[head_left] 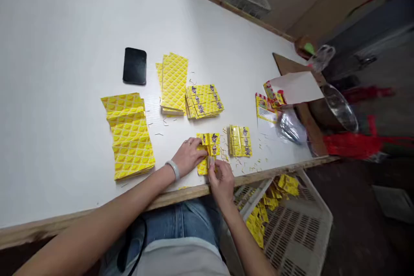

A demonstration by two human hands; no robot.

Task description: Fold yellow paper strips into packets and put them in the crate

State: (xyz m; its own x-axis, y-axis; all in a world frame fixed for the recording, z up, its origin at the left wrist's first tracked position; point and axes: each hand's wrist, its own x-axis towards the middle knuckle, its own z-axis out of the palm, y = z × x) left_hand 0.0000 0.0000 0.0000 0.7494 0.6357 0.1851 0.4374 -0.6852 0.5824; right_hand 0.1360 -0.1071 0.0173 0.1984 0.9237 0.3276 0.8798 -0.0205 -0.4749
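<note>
A small yellow printed card sheet (215, 139), with cartoon figures and crease lines, lies near the table's front edge under both hands. My left hand (189, 157), wearing a ring and a pale bracelet, has its bent fingers closed on the sheet's left side. Thumb and fingers of my right hand (222, 179) pinch its lower part; a greyish sliver shows at the fingertips, too small to name. Right of them sits a stack of yellow printed cards (239, 141), and just behind is a larger stack of creased card sheets (204, 101).
Yellow patterned strips (175, 82) and a wavy pile of yellow sheets (129, 138) lie leftward, near a black phone (135, 66). Thin paper scraps litter the white table (74, 138). Below its wooden edge, a plastic crate (299, 228) holds yellow pieces. A metal bowl (343, 110) stands right.
</note>
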